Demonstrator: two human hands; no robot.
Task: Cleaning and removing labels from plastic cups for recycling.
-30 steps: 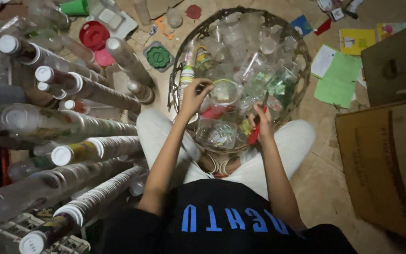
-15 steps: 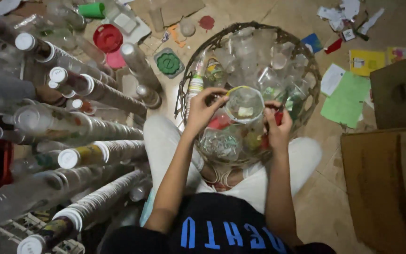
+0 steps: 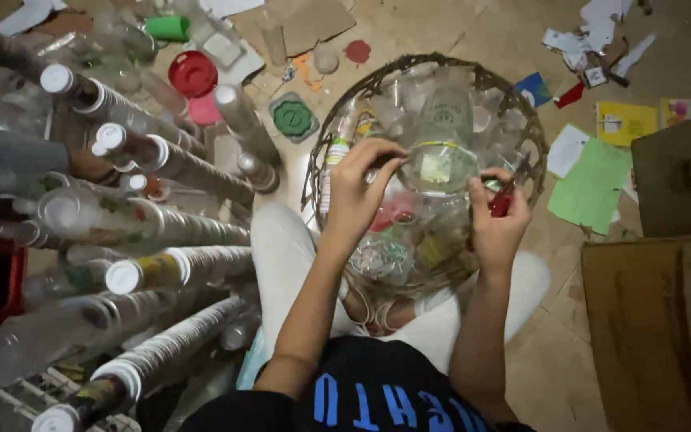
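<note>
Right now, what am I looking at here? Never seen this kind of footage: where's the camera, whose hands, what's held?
The camera is worn on a person's head and looks straight down at their own lap and hands; there is no machine. The person sits on the floor with a wire basket of clear plastic cups in front. The left hand pinches the rim of one clear cup. The right hand closes its grip on a small red-handled tool, probably scissors. Long stacks of nested cups lie to the left, paper scraps and a cardboard box to the right.
</note>
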